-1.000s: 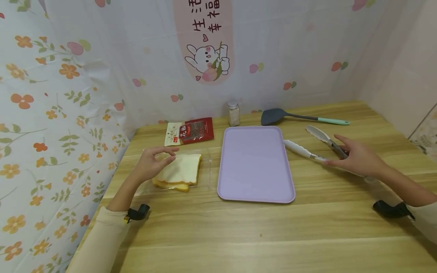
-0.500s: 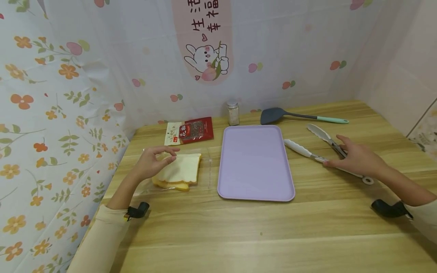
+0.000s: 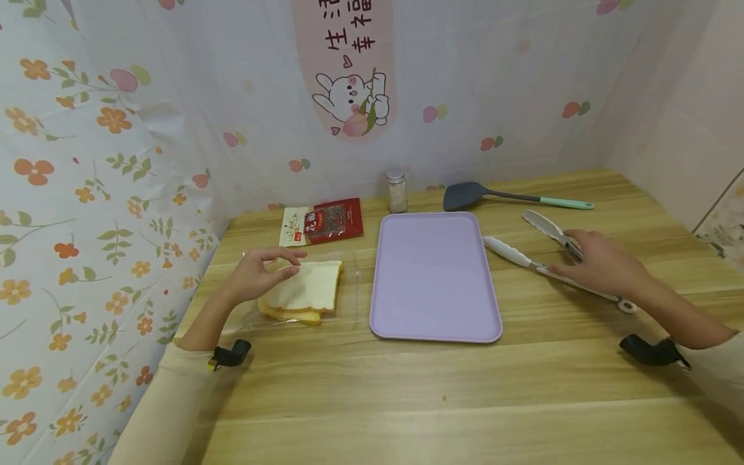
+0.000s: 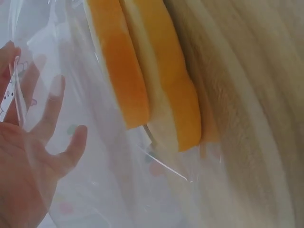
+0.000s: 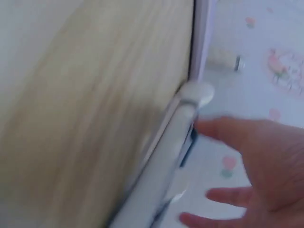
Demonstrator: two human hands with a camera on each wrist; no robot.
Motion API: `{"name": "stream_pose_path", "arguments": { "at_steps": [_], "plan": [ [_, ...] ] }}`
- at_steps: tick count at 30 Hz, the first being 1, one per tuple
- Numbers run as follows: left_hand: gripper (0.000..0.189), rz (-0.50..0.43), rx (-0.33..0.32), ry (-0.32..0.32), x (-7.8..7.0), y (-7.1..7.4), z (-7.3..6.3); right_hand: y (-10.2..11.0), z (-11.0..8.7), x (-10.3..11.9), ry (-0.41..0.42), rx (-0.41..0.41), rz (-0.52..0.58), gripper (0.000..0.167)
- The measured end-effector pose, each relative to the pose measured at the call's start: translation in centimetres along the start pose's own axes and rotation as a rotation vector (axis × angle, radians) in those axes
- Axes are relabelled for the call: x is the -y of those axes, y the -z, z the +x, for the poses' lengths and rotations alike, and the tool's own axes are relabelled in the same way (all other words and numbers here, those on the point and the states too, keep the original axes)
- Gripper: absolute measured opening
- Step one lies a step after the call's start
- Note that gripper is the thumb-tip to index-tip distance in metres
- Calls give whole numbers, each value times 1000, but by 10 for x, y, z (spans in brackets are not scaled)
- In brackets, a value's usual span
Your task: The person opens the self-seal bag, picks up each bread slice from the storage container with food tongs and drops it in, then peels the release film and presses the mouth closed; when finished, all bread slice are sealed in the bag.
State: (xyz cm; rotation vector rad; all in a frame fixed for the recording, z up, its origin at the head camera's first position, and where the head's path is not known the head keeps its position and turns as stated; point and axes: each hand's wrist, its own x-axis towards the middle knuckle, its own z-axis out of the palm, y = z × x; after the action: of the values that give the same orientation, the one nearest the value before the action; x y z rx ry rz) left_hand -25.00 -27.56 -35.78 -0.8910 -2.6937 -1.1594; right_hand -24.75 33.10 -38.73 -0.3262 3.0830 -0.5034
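My left hand (image 3: pixel 258 276) hovers over the left edge of two stacked bread slices (image 3: pixel 308 284) lying on clear plastic film. Its fingers are loosely bent and hold nothing; in the left wrist view the film (image 4: pixel 114 156) spreads in front of the hand (image 4: pixel 28 161), beside the yellow-orange crusts (image 4: pixel 175 95). To the right, my right hand (image 3: pixel 607 261) is over the middle of spread metal tongs (image 3: pixel 514 254) with pale scalloped tips. In the right wrist view the thumb (image 5: pixel 218 130) is close by one tong arm (image 5: pixel 164 161), and the other fingers stretch out apart.
A lilac tray (image 3: pixel 436 336) lies between the hands. Along the back are a red seasoning packet (image 3: pixel 334 223), a glass shaker jar (image 3: pixel 397 194) and a dark spatula (image 3: pixel 465 196) with a mint handle. Printed cloth (image 3: pixel 494 84) hangs behind the wooden table (image 3: pixel 407 400).
The right hand has shifted slightly left and lower over the tongs, its wrist nearer the table. The tongs' ring end, blurred at first, now shows clearly. The left hand has hardly moved.
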Motion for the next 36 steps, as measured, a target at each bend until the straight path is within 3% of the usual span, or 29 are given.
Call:
{"name": "stream_pose_path", "arguments": {
  "at_steps": [3, 5, 13, 20, 24, 31, 36],
  "plan": [
    [7, 2, 16, 12, 7, 5, 1, 2, 10, 25, 23, -99, 49, 76],
    [10, 14, 30, 31, 6, 9, 4, 1, 16, 44, 51, -123, 120, 64],
    [20, 4, 109, 91, -2, 23, 28, -18, 24, 128, 260, 21, 340, 32],
    [26, -49, 317, 85, 2, 26, 55, -40, 25, 198, 374, 314, 539, 41],
    [30, -63, 416, 151, 5, 23, 67, -55, 26, 232, 387, 468, 607, 50],
    [34, -84, 542, 253, 8, 10, 82, -78, 27, 278, 301, 685, 699, 73],
    [40, -64, 605, 320, 12, -1, 88, -95, 25, 298, 220, 748, 775, 81]
  ]
}}
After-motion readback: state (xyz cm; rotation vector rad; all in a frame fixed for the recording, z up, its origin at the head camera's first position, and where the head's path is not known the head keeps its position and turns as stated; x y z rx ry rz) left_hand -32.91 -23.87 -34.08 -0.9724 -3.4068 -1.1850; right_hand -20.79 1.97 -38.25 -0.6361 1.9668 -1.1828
